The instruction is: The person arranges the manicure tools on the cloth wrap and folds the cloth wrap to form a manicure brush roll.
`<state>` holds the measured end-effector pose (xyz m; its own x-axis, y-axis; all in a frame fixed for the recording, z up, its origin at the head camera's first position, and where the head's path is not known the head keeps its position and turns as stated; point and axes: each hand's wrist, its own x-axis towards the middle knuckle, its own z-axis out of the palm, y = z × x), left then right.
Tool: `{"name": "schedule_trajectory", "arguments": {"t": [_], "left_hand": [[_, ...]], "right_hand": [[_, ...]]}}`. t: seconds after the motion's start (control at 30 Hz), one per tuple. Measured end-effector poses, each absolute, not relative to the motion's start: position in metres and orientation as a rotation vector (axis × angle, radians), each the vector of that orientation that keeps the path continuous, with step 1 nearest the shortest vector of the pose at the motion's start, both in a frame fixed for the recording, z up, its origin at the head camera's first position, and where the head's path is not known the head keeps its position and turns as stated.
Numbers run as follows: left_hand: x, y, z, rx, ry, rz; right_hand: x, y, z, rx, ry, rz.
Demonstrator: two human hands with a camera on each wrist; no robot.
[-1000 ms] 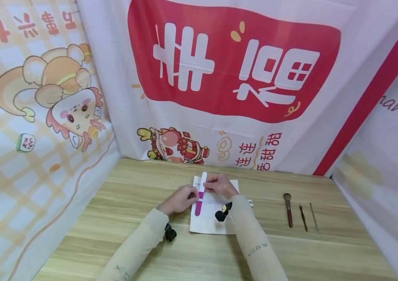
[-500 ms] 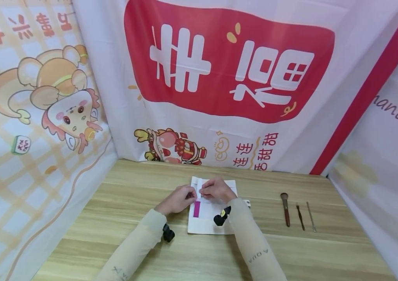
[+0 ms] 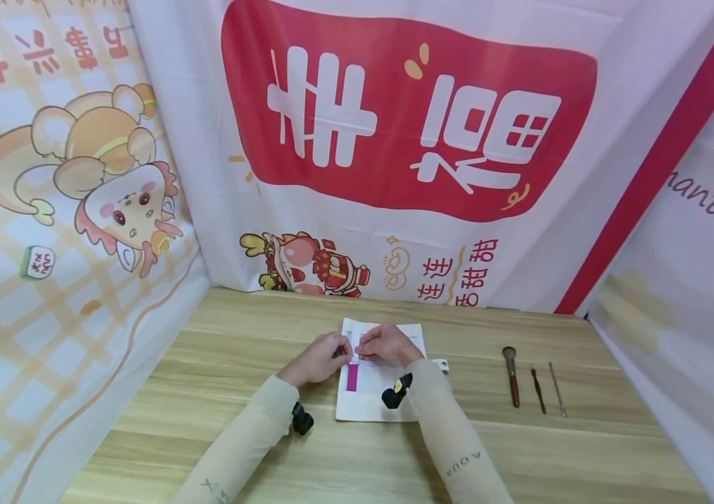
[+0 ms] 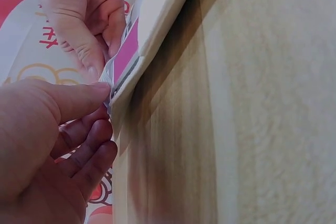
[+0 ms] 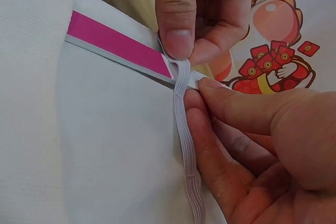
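A flat nail file (image 3: 353, 378), magenta and white, lies along the left side of an opened white cloth pouch (image 3: 376, 407). Its magenta end runs under the pouch's lower flap (image 5: 31, 77) in the right wrist view. A ribbed white elastic band (image 5: 184, 124) crosses over the file. My left hand (image 3: 321, 358) pinches the band at the file's edge between thumb and fingers. From the other side, my right hand (image 3: 388, 344) pinches the white end of the file, just past the band. In the left wrist view both hands' fingertips meet close together at the pouch's edge.
To the right on the wooden table (image 3: 256, 448) lie a makeup brush (image 3: 512, 378), a thin brown-handled tool (image 3: 538, 390) and a slim metal rod (image 3: 558, 390). A small white tab (image 3: 442, 365) sticks out from the pouch's right side. Printed cloth hangs behind.
The nail file has slid toward me along the pouch, its magenta end going under the lower flap. My right hand has moved nearer with it; my left hand stays at the band.
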<state>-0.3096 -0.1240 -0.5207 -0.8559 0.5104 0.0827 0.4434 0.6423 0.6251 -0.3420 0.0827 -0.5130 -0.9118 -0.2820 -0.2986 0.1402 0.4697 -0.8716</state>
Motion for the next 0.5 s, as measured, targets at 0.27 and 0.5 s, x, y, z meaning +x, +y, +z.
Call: {"name": "schedule_trajectory", "arguments": {"t": [0.27, 0.5], "left_hand": [[-0.311, -0.123, -0.523, 0.782, 2.751, 0.970], [-0.311, -0.125, -0.529, 0.818, 2.746, 0.973]], "right_hand": [[-0.340, 0.083, -0.508, -0.146, 2.360, -1.367], [-0.340, 0.097, -0.496, -0.234, 2.531, -1.164]]}}
